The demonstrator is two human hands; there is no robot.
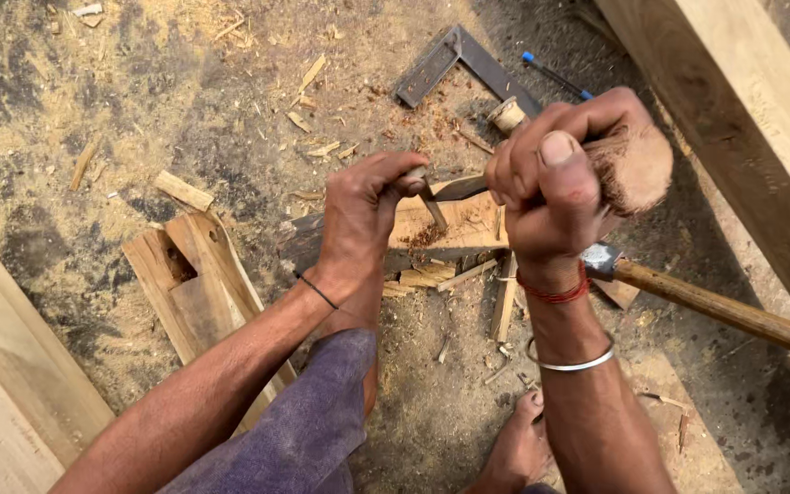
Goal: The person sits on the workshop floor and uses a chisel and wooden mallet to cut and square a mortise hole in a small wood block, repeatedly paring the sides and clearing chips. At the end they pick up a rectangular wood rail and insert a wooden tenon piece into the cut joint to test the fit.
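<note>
**Chisel set on block, mallet raised**

Ground work, sawdust everywhere. Left hand (363, 215) closed around a chisel (430, 203), fingers wrapped near the top of the handle, blade tip resting on a small wooden block (454, 224) lying on the ground (93, 119) about mid-scene. Reddish chips sit at the tip. Right hand (550, 187) fisted tight on a worn wooden mallet (633, 165), held up above and to the right of the block, well apart from the chisel head.

A hammer (715, 306) lies just right of the block, handle running toward the right edge. Steel square (454, 64) and a blue pen (555, 75) near the top edge. Notched board (198, 274) to the left; heavy beam (742, 110) along the right. Bare foot (514, 448) near the bottom edge.

Risks, as I judge them: left fingers sit close to the strike point, so an off-centre blow could catch them; block looks unclamped and may skid; frayed mallet face could glance off
</note>
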